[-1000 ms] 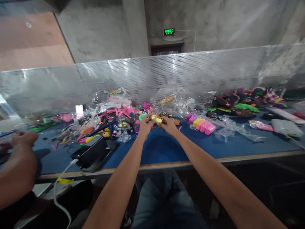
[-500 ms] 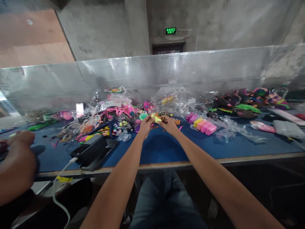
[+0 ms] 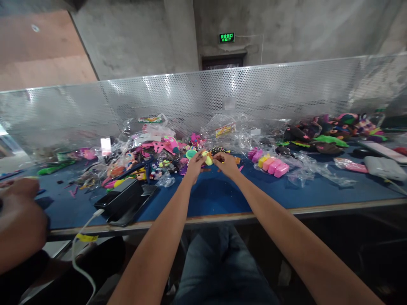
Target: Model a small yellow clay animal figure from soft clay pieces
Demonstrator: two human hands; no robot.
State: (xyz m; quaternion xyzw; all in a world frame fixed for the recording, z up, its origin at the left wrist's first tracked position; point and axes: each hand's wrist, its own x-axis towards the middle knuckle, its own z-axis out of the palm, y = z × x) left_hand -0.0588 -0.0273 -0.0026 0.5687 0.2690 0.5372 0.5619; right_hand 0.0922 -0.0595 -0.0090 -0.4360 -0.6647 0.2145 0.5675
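My left hand is closed, pinching a small yellow clay figure with a bit of orange on it, just above the blue table. Close to its right side is my right hand, its thumb and fingertips pressed together. Whether something tiny sits in that pinch I cannot make out. Behind the hands lie a black dotted piece and a round teal-rimmed piece. A brown-orange piece rests beyond my right fingers.
Left is a heap of colourful clay pieces and wrappers, with a black power bank and cable before it. Wrapped clay blocks lie right. Dark clay shapes and a grey case lie farther right. A co-worker's hand is far left.
My right fingertips have drawn slightly right, off the yellow figure, which has turned more upright in my left fingers. The co-worker's hand at far left has shifted a little left.
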